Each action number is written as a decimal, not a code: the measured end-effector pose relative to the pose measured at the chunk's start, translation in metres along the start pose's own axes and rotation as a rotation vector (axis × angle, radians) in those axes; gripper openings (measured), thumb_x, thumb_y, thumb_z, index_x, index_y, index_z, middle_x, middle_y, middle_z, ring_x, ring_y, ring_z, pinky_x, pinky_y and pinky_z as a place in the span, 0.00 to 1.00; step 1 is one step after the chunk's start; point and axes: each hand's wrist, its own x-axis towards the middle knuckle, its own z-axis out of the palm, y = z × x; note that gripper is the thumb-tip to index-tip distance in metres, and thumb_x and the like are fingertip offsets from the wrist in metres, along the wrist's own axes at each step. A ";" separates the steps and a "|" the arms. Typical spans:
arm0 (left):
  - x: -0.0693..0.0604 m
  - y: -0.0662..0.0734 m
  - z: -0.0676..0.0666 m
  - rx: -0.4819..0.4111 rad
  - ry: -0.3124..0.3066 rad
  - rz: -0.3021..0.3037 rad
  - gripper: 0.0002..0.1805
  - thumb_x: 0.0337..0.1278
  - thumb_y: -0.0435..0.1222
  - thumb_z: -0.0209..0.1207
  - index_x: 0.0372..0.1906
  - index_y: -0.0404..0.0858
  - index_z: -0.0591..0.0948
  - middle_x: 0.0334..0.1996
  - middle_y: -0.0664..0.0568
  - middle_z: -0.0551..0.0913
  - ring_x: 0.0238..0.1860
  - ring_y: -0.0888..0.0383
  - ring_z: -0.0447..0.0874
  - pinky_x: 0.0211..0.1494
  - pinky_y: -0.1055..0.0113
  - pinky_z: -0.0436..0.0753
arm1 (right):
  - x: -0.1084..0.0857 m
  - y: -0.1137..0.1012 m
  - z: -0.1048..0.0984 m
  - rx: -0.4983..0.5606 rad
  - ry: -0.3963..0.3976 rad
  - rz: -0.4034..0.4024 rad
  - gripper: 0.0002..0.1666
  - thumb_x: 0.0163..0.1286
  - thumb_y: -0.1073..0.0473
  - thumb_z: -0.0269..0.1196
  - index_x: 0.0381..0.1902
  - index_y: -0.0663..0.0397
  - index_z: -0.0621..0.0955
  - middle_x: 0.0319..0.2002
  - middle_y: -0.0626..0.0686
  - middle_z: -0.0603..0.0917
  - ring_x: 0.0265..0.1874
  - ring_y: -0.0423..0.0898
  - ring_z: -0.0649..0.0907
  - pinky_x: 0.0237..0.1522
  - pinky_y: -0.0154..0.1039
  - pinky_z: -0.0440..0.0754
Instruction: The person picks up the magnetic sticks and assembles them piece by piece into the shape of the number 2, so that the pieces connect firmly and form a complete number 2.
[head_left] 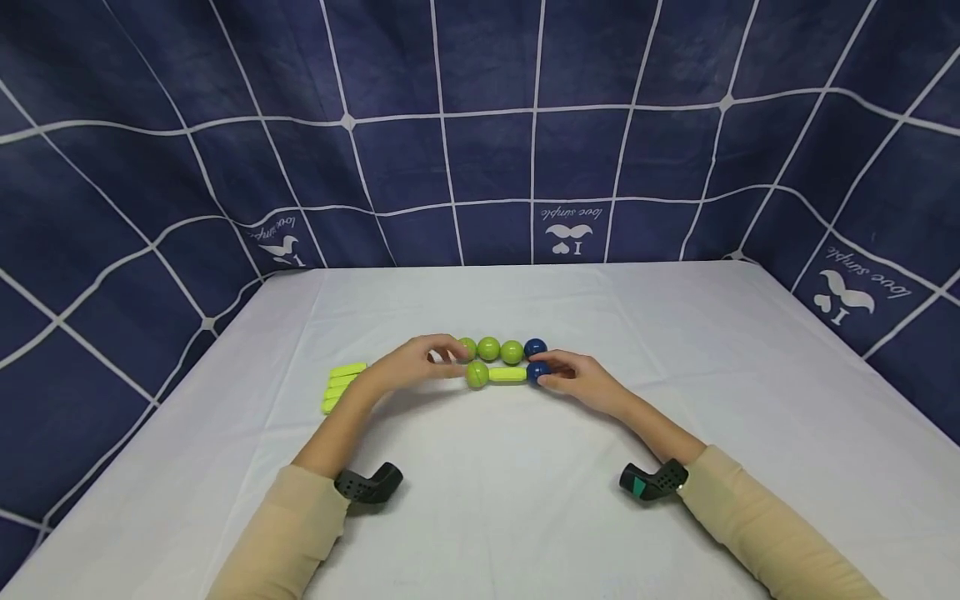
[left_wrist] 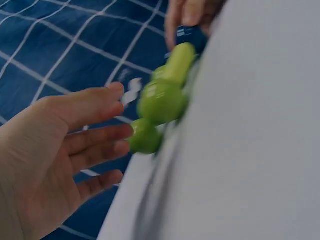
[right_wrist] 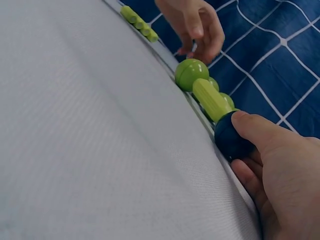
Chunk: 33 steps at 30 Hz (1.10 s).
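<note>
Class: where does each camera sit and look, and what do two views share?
Head: head-worn, looking forward and down at white cloth; left hand, right hand, beige sleeves show.
Left wrist: wrist-worn, looking at glossy green balls; both hands show.
Right wrist: wrist-worn, looking at glossy dark-blue ball; both hands show.
Wrist views share: yellow-green ribbed rod.

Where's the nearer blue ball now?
Head view, right of centre: the nearer blue ball sits at the right end of the lime rod, pinched by the right hand, other blue ball behind.
</note>
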 end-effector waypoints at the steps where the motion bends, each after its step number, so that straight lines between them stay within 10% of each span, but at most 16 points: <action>1: -0.004 -0.001 -0.008 0.025 0.005 -0.026 0.18 0.53 0.42 0.60 0.49 0.38 0.77 0.46 0.47 0.79 0.46 0.54 0.74 0.48 0.62 0.73 | 0.000 -0.001 0.000 0.001 0.002 0.002 0.24 0.65 0.58 0.57 0.58 0.59 0.72 0.53 0.63 0.77 0.50 0.56 0.78 0.53 0.49 0.74; 8: -0.037 -0.027 -0.058 0.200 0.060 -0.305 0.17 0.58 0.42 0.55 0.48 0.37 0.78 0.46 0.45 0.78 0.48 0.50 0.72 0.50 0.56 0.71 | -0.001 0.000 0.002 -0.003 0.006 0.005 0.24 0.65 0.58 0.57 0.58 0.60 0.72 0.52 0.63 0.77 0.49 0.55 0.78 0.51 0.47 0.74; 16: -0.064 -0.055 -0.082 0.196 -0.019 -0.513 0.17 0.57 0.40 0.55 0.47 0.33 0.79 0.45 0.44 0.79 0.43 0.52 0.70 0.44 0.61 0.70 | -0.001 0.000 0.002 0.008 0.000 0.009 0.24 0.65 0.58 0.57 0.58 0.60 0.72 0.52 0.62 0.77 0.49 0.54 0.78 0.51 0.46 0.74; 25: -0.060 -0.054 -0.078 0.194 0.063 -0.492 0.22 0.60 0.44 0.52 0.51 0.31 0.76 0.47 0.41 0.77 0.43 0.51 0.71 0.43 0.62 0.71 | -0.001 -0.001 0.002 0.008 -0.002 0.007 0.24 0.65 0.58 0.57 0.58 0.60 0.72 0.51 0.62 0.77 0.48 0.53 0.78 0.51 0.45 0.74; 33: -0.026 -0.006 -0.048 -0.001 0.271 -0.340 0.22 0.60 0.45 0.54 0.50 0.33 0.77 0.32 0.48 0.79 0.27 0.57 0.73 0.29 0.68 0.71 | -0.001 -0.002 0.002 0.000 0.004 0.007 0.23 0.65 0.58 0.57 0.57 0.60 0.72 0.49 0.62 0.78 0.47 0.53 0.78 0.50 0.44 0.74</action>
